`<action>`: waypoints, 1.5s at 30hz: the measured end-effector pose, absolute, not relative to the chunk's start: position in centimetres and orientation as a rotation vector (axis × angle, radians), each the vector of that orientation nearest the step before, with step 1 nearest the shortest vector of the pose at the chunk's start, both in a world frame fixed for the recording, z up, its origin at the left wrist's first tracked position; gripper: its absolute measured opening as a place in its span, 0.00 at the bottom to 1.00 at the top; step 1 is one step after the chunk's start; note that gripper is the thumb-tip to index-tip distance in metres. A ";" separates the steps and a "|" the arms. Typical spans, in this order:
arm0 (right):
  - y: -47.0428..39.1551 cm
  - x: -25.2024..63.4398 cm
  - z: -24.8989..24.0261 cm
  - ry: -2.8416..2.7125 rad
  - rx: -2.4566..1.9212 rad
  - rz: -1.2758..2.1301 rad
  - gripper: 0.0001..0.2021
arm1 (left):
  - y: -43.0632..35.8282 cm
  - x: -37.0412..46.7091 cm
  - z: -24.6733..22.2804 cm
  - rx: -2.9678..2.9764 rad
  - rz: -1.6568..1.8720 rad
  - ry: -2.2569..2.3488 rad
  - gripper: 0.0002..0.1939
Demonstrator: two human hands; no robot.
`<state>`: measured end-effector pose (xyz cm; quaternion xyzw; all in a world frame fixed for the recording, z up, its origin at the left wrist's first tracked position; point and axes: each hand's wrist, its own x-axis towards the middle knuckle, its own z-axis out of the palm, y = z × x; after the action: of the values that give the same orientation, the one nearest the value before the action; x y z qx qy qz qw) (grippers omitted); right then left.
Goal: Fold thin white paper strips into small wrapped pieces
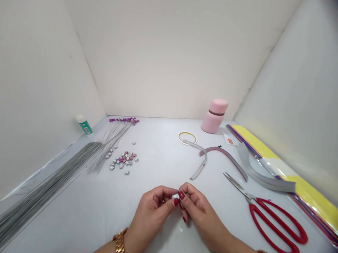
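Near the front middle of the table, my left hand [156, 206] and my right hand [197, 209] meet fingertip to fingertip. Between them they pinch a small silvery-white paper star [175, 196], mostly covered by thumbs and fingers. Both hands are closed in a pinch. Farther off to the left lies a loose pile of small folded stars [126, 158], silver, pink and purple. To the right of my right hand rest scissors [274, 220] with red handles, their blades nearly together. Curled paper strips, one silver [200, 170] and one mauve [227, 155], lie beyond my hands.
Long grey wires [39, 195] run along the left, beside purple-tipped stems [123, 120]. A green-and-white tube [85, 125] leans near the left wall. At the back stand a pink flask [214, 116] and a tape ring [180, 138]. Yellow wrapped sheets [311, 186] and a wide grey strip [268, 182] lie right.
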<state>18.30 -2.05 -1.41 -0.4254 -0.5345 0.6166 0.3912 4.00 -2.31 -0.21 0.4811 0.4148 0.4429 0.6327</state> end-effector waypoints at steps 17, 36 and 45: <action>-1.9 18.6 -1.1 -1.566 -1.136 1.335 0.12 | -2.6 3.9 -0.7 1.330 0.978 1.098 0.09; -2.4 16.8 -0.5 -1.418 -1.136 1.432 0.16 | -2.6 3.5 -0.8 1.315 1.181 1.026 0.13; -2.1 17.3 0.3 -1.601 -1.180 1.217 0.14 | -2.8 3.3 -0.6 1.470 1.196 1.109 0.11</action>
<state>17.27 -2.11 0.32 -0.4651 -0.6313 0.4796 0.3939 3.29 -2.81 -0.57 0.5961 0.4497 0.4849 0.4553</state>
